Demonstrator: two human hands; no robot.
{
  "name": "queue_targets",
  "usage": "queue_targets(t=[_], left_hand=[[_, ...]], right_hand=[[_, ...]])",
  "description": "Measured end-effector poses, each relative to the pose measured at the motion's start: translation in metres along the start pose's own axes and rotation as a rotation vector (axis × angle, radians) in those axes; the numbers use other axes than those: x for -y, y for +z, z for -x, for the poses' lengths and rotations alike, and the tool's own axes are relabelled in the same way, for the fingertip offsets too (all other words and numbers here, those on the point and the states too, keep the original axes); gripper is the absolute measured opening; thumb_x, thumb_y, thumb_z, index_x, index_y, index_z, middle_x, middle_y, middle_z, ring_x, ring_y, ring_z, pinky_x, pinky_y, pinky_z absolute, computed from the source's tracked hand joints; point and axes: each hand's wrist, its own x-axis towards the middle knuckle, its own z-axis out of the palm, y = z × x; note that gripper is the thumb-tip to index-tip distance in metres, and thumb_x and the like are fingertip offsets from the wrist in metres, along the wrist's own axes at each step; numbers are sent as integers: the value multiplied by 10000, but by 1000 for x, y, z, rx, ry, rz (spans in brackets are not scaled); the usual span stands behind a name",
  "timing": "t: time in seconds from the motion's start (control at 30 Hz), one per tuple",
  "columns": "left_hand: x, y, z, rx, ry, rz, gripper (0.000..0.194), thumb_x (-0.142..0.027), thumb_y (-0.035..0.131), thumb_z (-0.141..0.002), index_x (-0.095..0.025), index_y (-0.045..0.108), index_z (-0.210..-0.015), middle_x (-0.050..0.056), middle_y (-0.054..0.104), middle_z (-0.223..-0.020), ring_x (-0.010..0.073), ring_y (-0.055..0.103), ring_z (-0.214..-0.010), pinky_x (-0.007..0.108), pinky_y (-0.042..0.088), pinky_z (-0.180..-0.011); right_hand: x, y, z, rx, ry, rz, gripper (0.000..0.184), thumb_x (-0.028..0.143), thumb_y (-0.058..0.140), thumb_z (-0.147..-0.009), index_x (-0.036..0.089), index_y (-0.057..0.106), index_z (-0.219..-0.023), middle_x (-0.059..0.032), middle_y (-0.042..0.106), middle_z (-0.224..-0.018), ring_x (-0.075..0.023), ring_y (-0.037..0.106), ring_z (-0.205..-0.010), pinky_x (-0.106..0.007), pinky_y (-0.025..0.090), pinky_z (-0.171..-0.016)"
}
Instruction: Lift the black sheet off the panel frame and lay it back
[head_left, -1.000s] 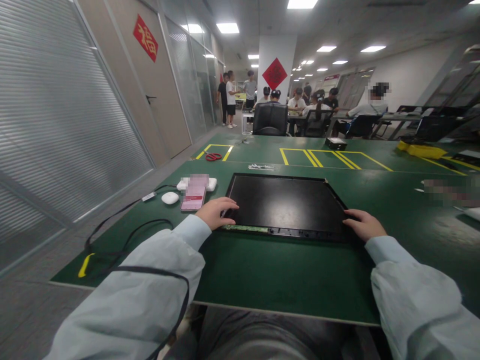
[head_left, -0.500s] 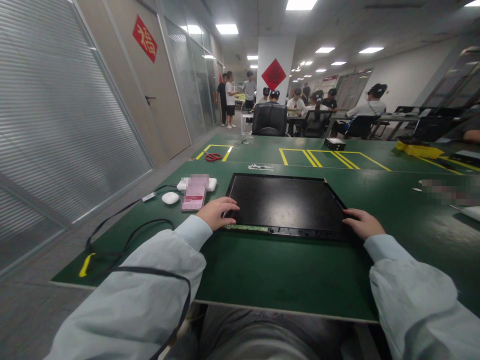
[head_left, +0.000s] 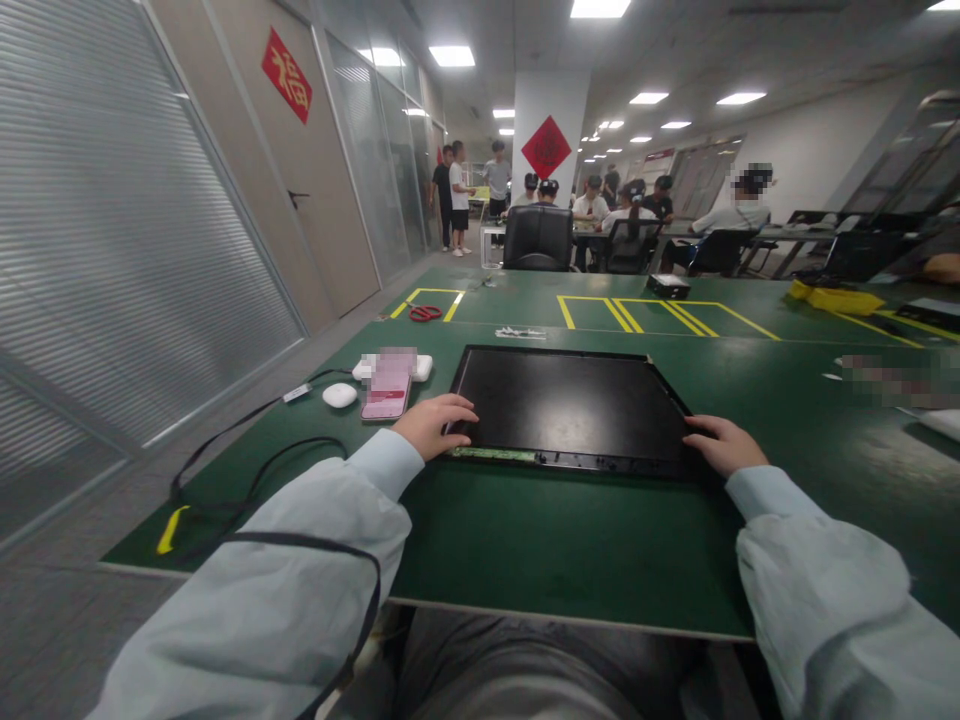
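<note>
A flat black screen panel (head_left: 574,405) lies face up on the green table (head_left: 555,540) in front of me. My left hand (head_left: 431,425) grips its near left corner, fingers curled over the edge. My right hand (head_left: 720,445) holds the near right corner the same way. A thin green circuit strip (head_left: 491,455) shows along the panel's near edge. Both my sleeves are pale blue.
Left of the panel lie a pink phone (head_left: 388,395), a white puck (head_left: 340,395) and black cables (head_left: 247,470). Red scissors (head_left: 425,313), a small black box (head_left: 668,286) and a yellow item (head_left: 840,298) sit farther back. Several people sit and stand beyond the black chair (head_left: 538,238).
</note>
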Motion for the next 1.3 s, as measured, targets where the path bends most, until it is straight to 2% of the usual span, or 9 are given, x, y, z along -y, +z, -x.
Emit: queue_targets(t=[0.1, 0.27, 0.53, 0.77, 0.87, 0.97, 1.1, 1.2, 1.3], left_hand=[[1, 1, -1, -30, -43, 27, 411, -439, 822, -811, -251, 811, -1176, 126, 743, -1317, 331, 704, -1232, 491, 507, -1155], [-4, 9, -1, -188, -217, -8, 509, -540, 782, -815, -213, 800, -1205, 182, 687, -1408, 402, 617, -1343, 571, 440, -1203], [-2, 18, -4, -192, -488, 29, 580, -355, 689, -848, -132, 694, -1383, 222, 687, -1455, 425, 583, -1424, 552, 388, -1238], [-5, 16, -3, -233, -548, 139, 573, -164, 626, -817, -185, 729, -1380, 132, 723, -1438, 382, 642, -1376, 469, 441, -1217], [-5, 17, -4, -292, -595, 263, 596, -108, 652, -757, -211, 759, -1334, 112, 784, -1325, 388, 694, -1292, 511, 468, -1194], [-7, 19, -6, -404, -590, 568, 671, -91, 676, -715, -216, 725, -1373, 103, 801, -1278, 357, 711, -1262, 515, 517, -1150], [-15, 18, -11, -507, -568, 966, 829, -71, 676, -707, -195, 582, -1521, 126, 773, -1341, 309, 749, -1185, 422, 635, -951], [-22, 15, -13, -574, -627, 1075, 846, -22, 684, -681, -192, 582, -1503, 137, 770, -1335, 287, 783, -1081, 340, 650, -795], [-27, 13, -15, -637, -686, 1143, 795, 23, 697, -663, -189, 626, -1426, 134, 781, -1300, 271, 789, -1058, 309, 649, -770]], right_hand=[[-1, 1, 0, 7, -8, 12, 396, 396, 697, -675, 243, 830, -1015, -106, 775, -1254, -370, 680, -1262, -520, 468, -1175], [1, -1, 0, 24, 1, 23, 403, 396, 705, -679, 247, 835, -1031, -102, 767, -1285, -373, 664, -1293, -506, 469, -1177], [5, -2, 2, 5, -3, 26, 382, 380, 702, -689, 251, 835, -1022, -95, 777, -1253, -365, 681, -1260, -504, 489, -1155], [8, -4, 3, 17, 11, 8, 405, 393, 692, -675, 241, 829, -1024, -102, 773, -1264, -365, 675, -1270, -505, 475, -1169], [7, -3, 2, 15, 12, 7, 395, 392, 687, -676, 247, 827, -1016, -98, 779, -1239, -362, 681, -1260, -507, 483, -1161], [6, -3, 2, 13, 9, 4, 382, 387, 688, -670, 250, 826, -998, -99, 782, -1217, -357, 689, -1244, -500, 489, -1156], [7, -3, 3, -4, 6, -4, 372, 390, 686, -659, 258, 820, -980, -97, 785, -1205, -356, 692, -1235, -499, 498, -1145], [8, -4, 4, 4, 17, 9, 385, 394, 677, -661, 249, 817, -989, -106, 778, -1229, -360, 688, -1246, -499, 495, -1148], [8, -4, 3, 14, 17, 23, 393, 392, 668, -673, 243, 817, -1005, -108, 773, -1244, -358, 683, -1255, -494, 488, -1156]])
